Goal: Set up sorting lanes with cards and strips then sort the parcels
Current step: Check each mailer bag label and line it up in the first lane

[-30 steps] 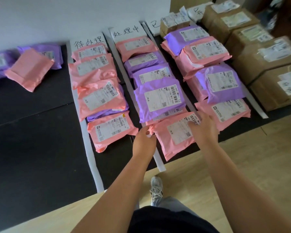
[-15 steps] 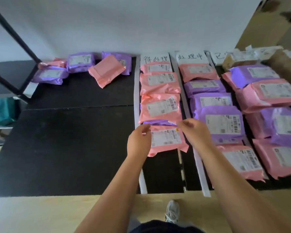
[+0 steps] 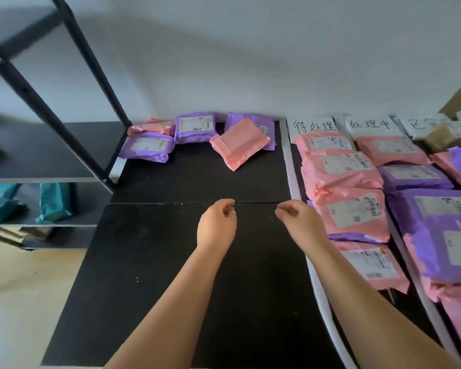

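My left hand (image 3: 217, 222) and my right hand (image 3: 298, 219) hover above the black mat (image 3: 155, 275), fingers loosely curled, holding nothing. To the right run lanes split by white strips (image 3: 290, 169), headed by handwritten cards (image 3: 314, 126) (image 3: 369, 125). The first lane holds several pink parcels (image 3: 341, 171); the second holds pink and purple ones (image 3: 415, 174). At the mat's far edge lies a loose group: a pink parcel (image 3: 240, 145) face down, with purple parcels (image 3: 147, 146) (image 3: 194, 126) beside it.
A black metal shelf rack (image 3: 64, 145) stands at the left with teal bags (image 3: 53, 201) on its lower shelf. A white wall runs behind the mat. Wooden floor (image 3: 19, 302) shows at lower left. Cardboard boxes (image 3: 442, 134) sit at far right.
My view has swung left. Both hands let go of the pink parcel at the front of the second lane and moved left, over the bare mat.
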